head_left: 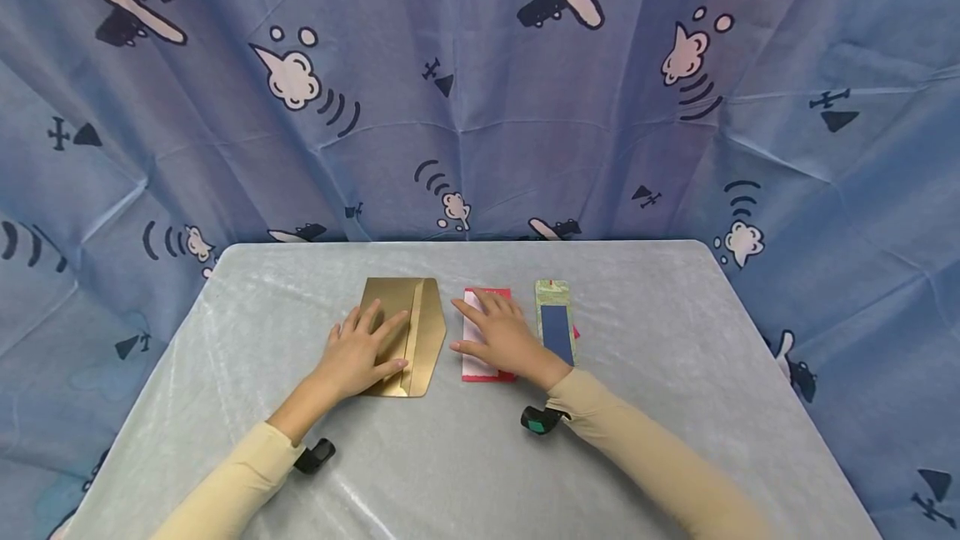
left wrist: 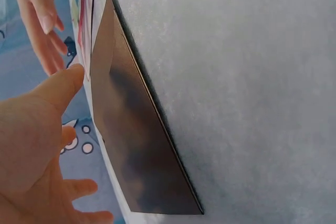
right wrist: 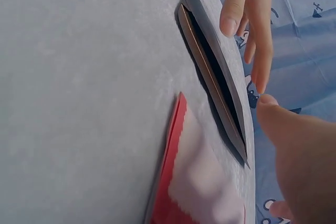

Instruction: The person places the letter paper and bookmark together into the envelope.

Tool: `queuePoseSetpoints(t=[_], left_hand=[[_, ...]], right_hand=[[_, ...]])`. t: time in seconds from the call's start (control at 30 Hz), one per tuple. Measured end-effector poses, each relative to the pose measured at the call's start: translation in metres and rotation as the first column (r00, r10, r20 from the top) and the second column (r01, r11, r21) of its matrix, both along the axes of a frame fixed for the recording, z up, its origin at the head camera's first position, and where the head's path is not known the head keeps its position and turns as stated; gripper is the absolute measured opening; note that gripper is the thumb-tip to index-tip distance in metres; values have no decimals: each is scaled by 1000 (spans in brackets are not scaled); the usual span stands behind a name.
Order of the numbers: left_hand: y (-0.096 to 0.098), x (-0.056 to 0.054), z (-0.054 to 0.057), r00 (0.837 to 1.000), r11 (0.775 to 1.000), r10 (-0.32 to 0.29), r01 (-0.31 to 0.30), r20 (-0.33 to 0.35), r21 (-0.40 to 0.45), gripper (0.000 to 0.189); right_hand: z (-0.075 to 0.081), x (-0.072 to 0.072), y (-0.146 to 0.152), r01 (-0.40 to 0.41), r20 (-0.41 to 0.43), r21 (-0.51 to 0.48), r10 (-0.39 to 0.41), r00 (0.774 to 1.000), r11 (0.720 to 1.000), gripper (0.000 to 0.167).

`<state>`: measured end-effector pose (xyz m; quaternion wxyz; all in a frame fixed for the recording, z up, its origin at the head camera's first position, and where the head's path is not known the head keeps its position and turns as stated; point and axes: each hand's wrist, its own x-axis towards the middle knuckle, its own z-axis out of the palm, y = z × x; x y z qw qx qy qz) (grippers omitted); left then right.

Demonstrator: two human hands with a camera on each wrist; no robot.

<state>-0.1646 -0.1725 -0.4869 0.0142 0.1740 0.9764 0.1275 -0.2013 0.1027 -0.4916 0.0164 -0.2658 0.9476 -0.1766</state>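
Note:
A gold envelope (head_left: 426,340) lies on the table with its pointed flap unfolded to the right. Over its left part hovers my left hand (head_left: 358,357), fingers spread and straight. The left wrist view shows the envelope's glossy face (left wrist: 142,145) below the raised hand. Beside it lies a red-and-white folded paper piece (head_left: 475,365), its scalloped border visible in the right wrist view. My right hand (head_left: 504,336) is held above this piece, fingers extended and apart, partly covering it in the head view. Neither hand grips anything.
Right of the right hand lies a narrow green patterned card (head_left: 553,294) with a dark blue panel, a bit of red poking out beside it. A pale grey cloth covers the table (head_left: 645,307). Behind it hangs a blue curtain (head_left: 480,148) with airplane prints.

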Motion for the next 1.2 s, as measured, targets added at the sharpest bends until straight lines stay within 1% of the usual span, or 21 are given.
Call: queuePoseSetpoints(t=[0.2,0.5,0.7,0.87,1.03,1.2], left_hand=[[2,-3,1,1000,1000,17,-17,10,-11,76],[5,-4,2,999,999,28,-26,38,-38,76],[8,-5,2,998,999,23,-20,52,-49,76],[9,-6,2,997,998,32,-28,68,-62,78],[10,-8,1,997,997,34,-29,63,-71,80],[10,-9,-1,996,997,38,-33,75,-66,79]], right_hand=[[-2,-7,-16,9,15,4,-9,1000,1000,74],[-4,-17,-36,24,50,19,-25,998,1000,77],[-5,-21,-44,31,56,21,-32,998,999,76],[-8,-24,-48,34,74,30,-36,997,999,76],[-12,-28,-53,41,70,49,-45,997,998,76],[-14,-29,-58,45,65,66,-49,997,997,76]])
